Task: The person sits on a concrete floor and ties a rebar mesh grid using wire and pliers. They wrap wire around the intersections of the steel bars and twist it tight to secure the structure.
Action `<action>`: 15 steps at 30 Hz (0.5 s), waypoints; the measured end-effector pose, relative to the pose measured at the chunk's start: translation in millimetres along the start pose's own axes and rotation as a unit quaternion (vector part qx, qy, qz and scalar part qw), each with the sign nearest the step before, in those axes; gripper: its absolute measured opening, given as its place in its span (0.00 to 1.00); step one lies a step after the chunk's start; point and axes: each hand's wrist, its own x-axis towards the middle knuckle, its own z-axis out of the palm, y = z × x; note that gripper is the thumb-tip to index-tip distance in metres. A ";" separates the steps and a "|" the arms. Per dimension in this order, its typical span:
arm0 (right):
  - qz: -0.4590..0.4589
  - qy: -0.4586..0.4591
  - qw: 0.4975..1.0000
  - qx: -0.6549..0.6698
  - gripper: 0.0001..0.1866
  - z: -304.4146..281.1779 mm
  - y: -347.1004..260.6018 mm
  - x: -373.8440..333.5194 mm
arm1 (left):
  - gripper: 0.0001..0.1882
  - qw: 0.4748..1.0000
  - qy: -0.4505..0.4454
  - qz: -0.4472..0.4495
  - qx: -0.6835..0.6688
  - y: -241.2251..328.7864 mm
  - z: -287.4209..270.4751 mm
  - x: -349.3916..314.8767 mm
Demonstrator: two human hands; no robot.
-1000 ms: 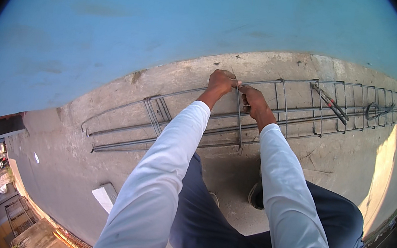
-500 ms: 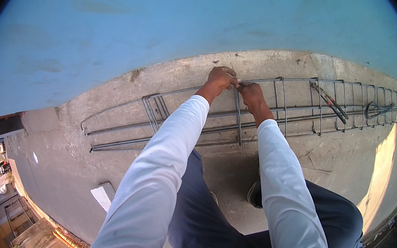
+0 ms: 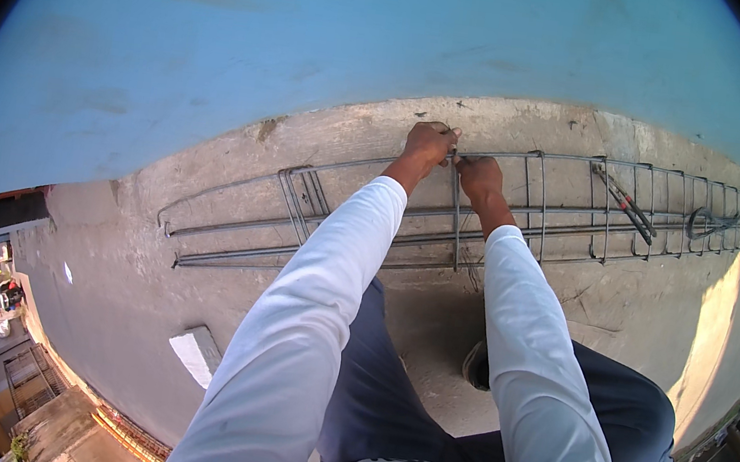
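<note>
A long steel reinforcing-bar cage (image 3: 406, 239) lies across the floor, its bars joined by square stirrups. Both my hands meet at its far top bar, where one stirrup (image 3: 457, 219) crosses. My left hand (image 3: 429, 146) is closed, thumb and fingers pinched just beyond the bar. Close beside it on the right, my right hand (image 3: 481, 182) is closed too, fingers curled at the same joint. Whatever they pinch is too small and covered to make out. Several stirrups (image 3: 297, 208) stand bunched together on the cage left of my hands.
Pincers with red and black handles (image 3: 628, 210) rest on the cage to the right, and a coil of thin wire (image 3: 713, 223) lies farther along. A blue wall (image 3: 394, 31) rises behind. A pale block (image 3: 194, 354) sits on the concrete floor (image 3: 131, 294) at left.
The view has shifted slightly. My left hand has turned and moved a little farther away and right against the bar; my right hand stays at the same joint.
</note>
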 end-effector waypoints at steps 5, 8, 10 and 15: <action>0.009 0.005 0.999 -0.041 0.22 4.0 4.5 6.2 | 0.14 0.999 0.029 0.033 -0.013 -2.3 2.1 -2.6; -0.058 0.038 0.992 -0.104 0.21 5.7 10.4 12.6 | 0.14 0.997 0.043 0.058 -0.029 -3.6 9.0 -5.4; -0.008 0.030 0.999 -0.032 0.22 6.4 -1.2 7.5 | 0.14 0.992 0.092 0.089 0.011 -12.1 4.2 -10.6; -0.005 0.046 0.999 -0.009 0.22 -6.3 15.8 12.9 | 0.15 0.904 0.303 0.212 0.216 -27.2 58.6 -46.1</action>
